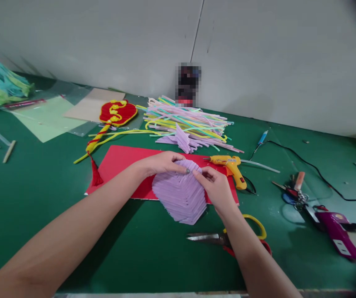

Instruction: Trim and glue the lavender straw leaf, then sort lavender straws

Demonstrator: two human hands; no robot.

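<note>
A lilac leaf-shaped panel (pixel 181 194), built of rows of pipe cleaners in a chevron pattern, is held over the front edge of a red board (pixel 128 159). My left hand (pixel 167 162) is closed on its upper left edge, the thumb lying across the top. At the upper right edge, my right hand (pixel 213 182) pinches with thumb and fingertips; anything small between them is hidden. A yellow hot glue gun (pixel 232 165) lies just beyond my right hand. Scissors (pixel 207 237) with red and yellow handles lie partly under my right forearm.
Loose pipe cleaners (pixel 190 124) are piled behind the board. A red and yellow fan (pixel 118 113) with a tassel (pixel 95 174) lies left. Keys (pixel 296 192), a purple tool (pixel 336 231) and a black cord (pixel 314 174) lie right on the green table (pixel 128 256).
</note>
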